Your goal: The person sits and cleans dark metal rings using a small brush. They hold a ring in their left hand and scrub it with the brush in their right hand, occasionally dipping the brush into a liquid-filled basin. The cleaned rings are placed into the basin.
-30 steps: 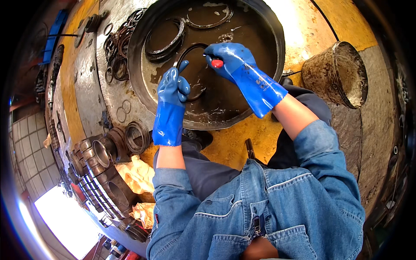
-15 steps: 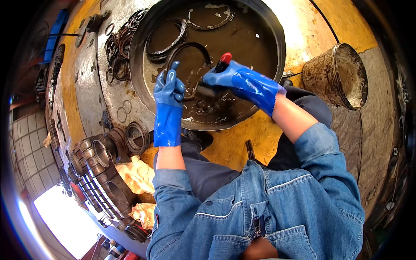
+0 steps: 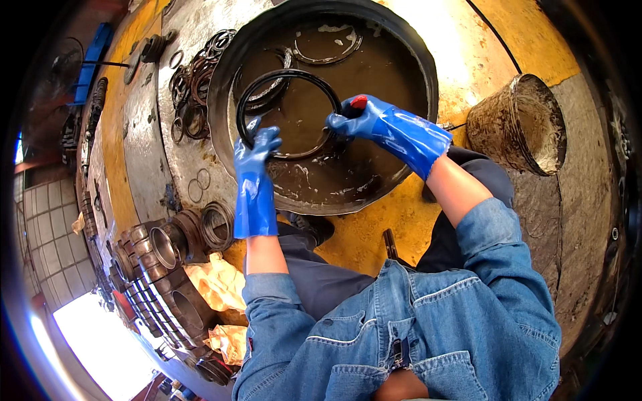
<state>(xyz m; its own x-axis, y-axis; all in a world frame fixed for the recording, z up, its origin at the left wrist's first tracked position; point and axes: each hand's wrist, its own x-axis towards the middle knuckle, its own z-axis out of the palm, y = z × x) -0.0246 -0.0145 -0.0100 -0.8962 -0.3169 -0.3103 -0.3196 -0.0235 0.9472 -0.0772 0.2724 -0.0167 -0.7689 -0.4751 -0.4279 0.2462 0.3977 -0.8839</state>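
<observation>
A thin black ring [image 3: 294, 72] is raised over a wide round tub [image 3: 215, 107] of murky brown liquid. My left hand [image 3: 255, 155], in a blue rubber glove, grips the ring at its lower left. The gloved right hand [image 3: 364, 122] is closed around a brush [image 3: 359, 101], whose red handle end sticks up past the thumb. Those fingers are right at the ring's right side; whether they also grip it I cannot tell. The brush head is mostly hidden behind glove and ring. More wet rings [image 3: 275, 100] lie in the tub behind the held one, and another [image 3: 326, 61] near its far side.
A pile of dark rings [image 3: 194, 93] lies left of the tub. Nearer me on that side are coiled rings [image 3: 217, 225], metal cylinders [image 3: 164, 246] and brown paper [image 3: 217, 281]. A grimy bucket [image 3: 518, 123] lies tipped at the right.
The black ring has come up out of the liquid and toward me, now in my left hand's grip. My right hand and the brush have moved slightly right, from inside the ring to its right side.
</observation>
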